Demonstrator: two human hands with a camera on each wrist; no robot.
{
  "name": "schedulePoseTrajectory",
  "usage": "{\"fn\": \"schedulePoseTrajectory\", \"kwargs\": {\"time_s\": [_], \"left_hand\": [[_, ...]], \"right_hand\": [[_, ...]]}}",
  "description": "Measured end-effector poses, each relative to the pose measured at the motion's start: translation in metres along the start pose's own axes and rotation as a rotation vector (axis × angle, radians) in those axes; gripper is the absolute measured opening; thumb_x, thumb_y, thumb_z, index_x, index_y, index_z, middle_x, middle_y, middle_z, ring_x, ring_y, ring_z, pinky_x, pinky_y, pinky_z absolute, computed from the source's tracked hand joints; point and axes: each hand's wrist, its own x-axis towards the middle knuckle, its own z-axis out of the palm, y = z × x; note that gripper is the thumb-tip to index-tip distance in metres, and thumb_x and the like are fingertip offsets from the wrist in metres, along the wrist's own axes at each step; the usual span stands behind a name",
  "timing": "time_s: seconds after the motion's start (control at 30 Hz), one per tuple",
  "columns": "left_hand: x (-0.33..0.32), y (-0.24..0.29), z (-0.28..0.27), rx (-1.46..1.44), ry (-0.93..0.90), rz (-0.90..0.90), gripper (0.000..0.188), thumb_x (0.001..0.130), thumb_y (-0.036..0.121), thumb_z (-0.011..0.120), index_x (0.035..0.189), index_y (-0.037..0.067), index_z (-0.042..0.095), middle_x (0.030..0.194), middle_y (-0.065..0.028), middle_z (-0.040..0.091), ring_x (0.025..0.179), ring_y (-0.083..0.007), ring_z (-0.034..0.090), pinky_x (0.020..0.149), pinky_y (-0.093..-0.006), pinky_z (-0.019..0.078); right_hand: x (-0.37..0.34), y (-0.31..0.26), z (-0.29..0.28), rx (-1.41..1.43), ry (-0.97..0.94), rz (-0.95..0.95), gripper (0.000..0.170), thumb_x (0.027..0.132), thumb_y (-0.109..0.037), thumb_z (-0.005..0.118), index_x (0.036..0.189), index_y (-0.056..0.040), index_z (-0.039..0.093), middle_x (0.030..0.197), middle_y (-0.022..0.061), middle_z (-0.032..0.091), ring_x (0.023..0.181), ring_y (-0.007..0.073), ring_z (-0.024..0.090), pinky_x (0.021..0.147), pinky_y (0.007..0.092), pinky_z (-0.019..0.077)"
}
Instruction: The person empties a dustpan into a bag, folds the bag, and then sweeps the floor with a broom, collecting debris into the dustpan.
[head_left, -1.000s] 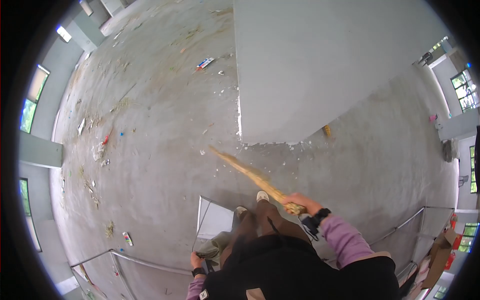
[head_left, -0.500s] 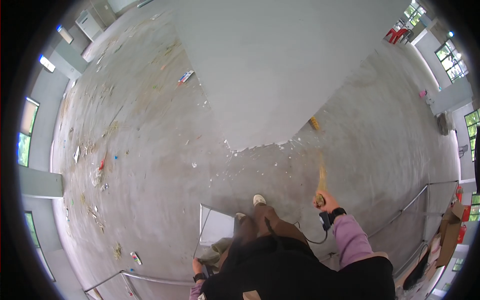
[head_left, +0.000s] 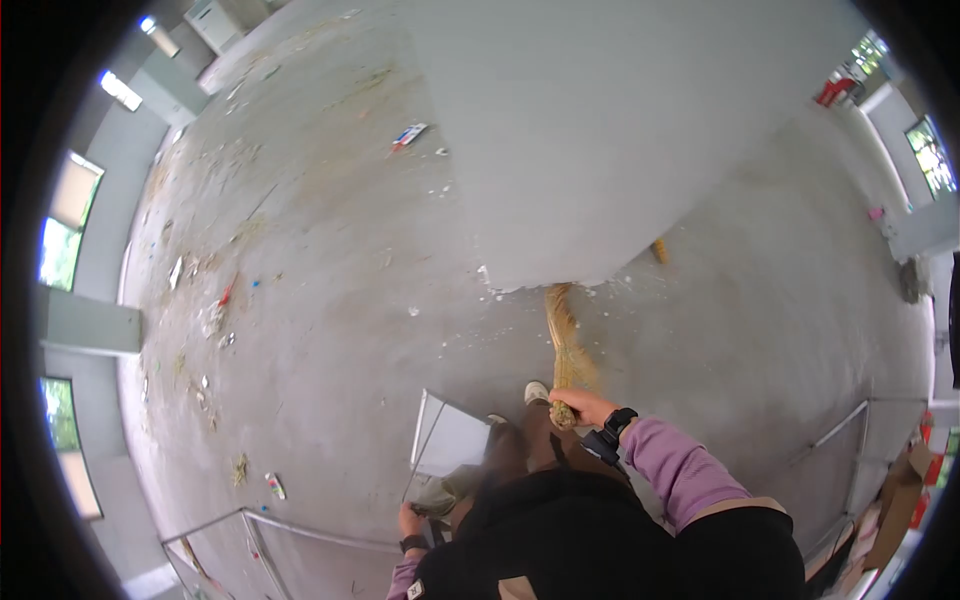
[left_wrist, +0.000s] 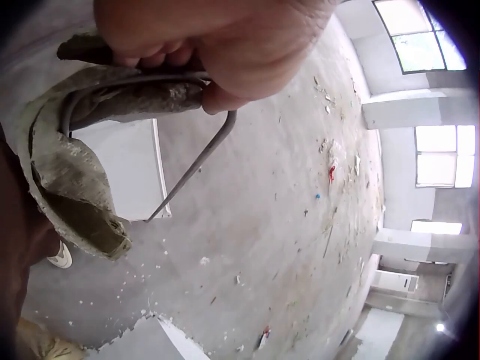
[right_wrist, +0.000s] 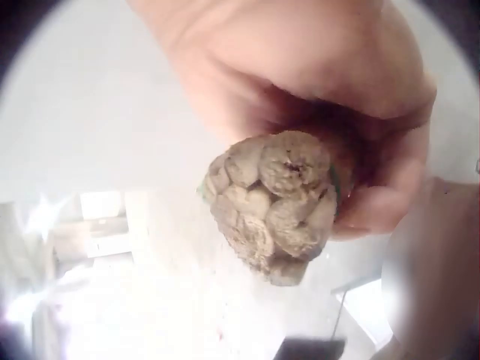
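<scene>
My right hand (head_left: pixel 588 405) grips a straw broom (head_left: pixel 562 325) near its butt end, and its blurred brush reaches forward to the foot of a pale pillar. In the right wrist view, the fingers curl round the bundle of cut stalks (right_wrist: pixel 270 206). Down by the left leg, my left hand (head_left: pixel 411 520) holds the bent wire handle (left_wrist: pixel 196 165) of a white dustpan (head_left: pixel 455 437). A stiff grey-green cloth (left_wrist: pixel 71 169) hangs at that handle, partly covered by the hand. The dustpan stands just left of the shoes.
The broad pillar (head_left: pixel 600 140) rises ahead, with white paint flakes scattered at its base. Straw, paper and a printed carton (head_left: pixel 409 135) litter the floor to the left. Metal railing (head_left: pixel 320 535) runs behind on both sides; a cardboard box (head_left: pixel 900 500) stands at the right.
The broom swung from pointing forward-left over to the right, then back to the middle at the pillar's foot. My left hand and the dustpan keep about the same place beside the leg.
</scene>
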Motion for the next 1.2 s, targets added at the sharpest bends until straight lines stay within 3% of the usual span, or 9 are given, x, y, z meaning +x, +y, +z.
{"fn": "schedulePoseTrajectory", "kwargs": {"time_s": [0.23, 0.37, 0.47, 0.57, 0.8, 0.97, 1.03, 1.17, 1.2], "left_hand": [[0.001, -0.012, 0.006, -0.43, -0.117, -0.432, 0.031, 0.056, 0.009, 0.07, 0.082, 0.006, 0.053, 0.08, -0.0143, 0.059, 0.076, -0.0305, 0.057, 0.064, -0.0393, 0.0454], [-0.007, -0.035, 0.032, -0.502, 0.244, -0.229, 0.031, 0.081, 0.032, 0.043, 0.069, 0.005, 0.051, 0.06, -0.0077, 0.05, 0.046, -0.0184, 0.052, 0.043, -0.0297, 0.0464], [-0.036, 0.034, -0.009, -0.964, 0.146, -0.659, 0.029, 0.08, 0.031, 0.044, 0.072, 0.005, 0.051, 0.062, -0.0077, 0.051, 0.047, -0.0187, 0.052, 0.043, -0.0299, 0.0463], [-0.029, -0.01, 0.017, -0.682, 0.153, -0.391, 0.018, 0.079, 0.02, 0.05, 0.084, 0.004, 0.056, 0.062, -0.0107, 0.054, 0.049, -0.0218, 0.057, 0.045, -0.032, 0.046], [-0.026, 0.019, -0.005, -0.987, 0.125, -0.686, 0.029, 0.079, 0.031, 0.048, 0.073, 0.003, 0.054, 0.057, -0.0097, 0.052, 0.044, -0.021, 0.052, 0.041, -0.0312, 0.0438], [-0.025, 0.001, -0.005, -1.071, 0.147, -0.65, 0.021, 0.073, 0.022, 0.056, 0.077, 0.002, 0.056, 0.058, -0.0107, 0.054, 0.045, -0.022, 0.054, 0.041, -0.0319, 0.0412], [-0.016, -0.039, 0.02, -0.639, 0.191, -0.396, 0.015, 0.073, 0.015, 0.054, 0.08, 0.002, 0.056, 0.061, -0.0109, 0.056, 0.051, -0.022, 0.056, 0.045, -0.032, 0.0424], [-0.014, -0.039, 0.021, -0.642, 0.129, -0.511, 0.014, 0.071, 0.006, 0.052, 0.084, 0.005, 0.056, 0.067, -0.0104, 0.058, 0.063, -0.0208, 0.058, 0.054, -0.0321, 0.0445], [-0.017, -0.033, 0.016, -0.644, 0.137, -0.516, 0.013, 0.072, 0.006, 0.051, 0.083, 0.004, 0.056, 0.068, -0.0104, 0.058, 0.063, -0.0205, 0.057, 0.054, -0.0323, 0.0445]], "right_hand": [[-0.031, -0.038, 0.094, -0.028, -0.186, -0.119, 0.015, 0.08, -0.018, 0.057, 0.084, -0.0049, 0.052, 0.069, 0.005, 0.055, 0.059, 0.0139, 0.055, 0.054, 0.0262, 0.0464], [-0.051, -0.038, 0.076, -0.185, -0.154, -0.459, 0.017, 0.08, -0.019, 0.057, 0.088, -0.0043, 0.051, 0.07, 0.0068, 0.054, 0.06, 0.0147, 0.054, 0.057, 0.0241, 0.0449], [-0.057, -0.037, 0.055, -0.09, -0.073, -0.339, 0.021, 0.08, -0.024, 0.056, 0.088, -0.0063, 0.05, 0.072, 0.0068, 0.052, 0.062, 0.0134, 0.054, 0.051, 0.0231, 0.0426], [-0.059, -0.038, 0.063, -0.036, -0.045, -0.125, 0.022, 0.08, -0.025, 0.057, 0.088, -0.0067, 0.049, 0.073, 0.006, 0.052, 0.061, 0.0134, 0.053, 0.049, 0.0237, 0.0422], [0.067, 0.001, 0.11, -0.16, -0.184, 0.15, 0.02, 0.079, -0.026, 0.056, 0.081, -0.0069, 0.051, 0.066, 0.0047, 0.055, 0.055, 0.0143, 0.054, 0.047, 0.0277, 0.0453], [0.017, -0.05, 0.17, 0.033, -0.189, -0.145, 0.022, 0.079, -0.021, 0.055, 0.087, -0.002, 0.048, 0.071, 0.0086, 0.053, 0.055, 0.0133, 0.052, 0.042, 0.0222, 0.0411], [0.034, -0.058, 0.152, 0.113, -0.188, -0.117, 0.025, 0.08, -0.022, 0.055, 0.091, -0.001, 0.047, 0.073, 0.0086, 0.052, 0.057, 0.0121, 0.051, 0.043, 0.021, 0.0398], [0.028, -0.067, 0.172, -0.049, -0.154, -0.093, 0.023, 0.079, -0.022, 0.058, 0.091, -0.0053, 0.048, 0.076, 0.007, 0.052, 0.065, 0.0129, 0.052, 0.054, 0.0244, 0.0463], [0.045, -0.058, 0.169, -0.323, -0.186, -0.379, 0.022, 0.08, -0.021, 0.057, 0.093, -0.0054, 0.047, 0.075, 0.0075, 0.052, 0.063, 0.0138, 0.052, 0.053, 0.0245, 0.0457]]}}
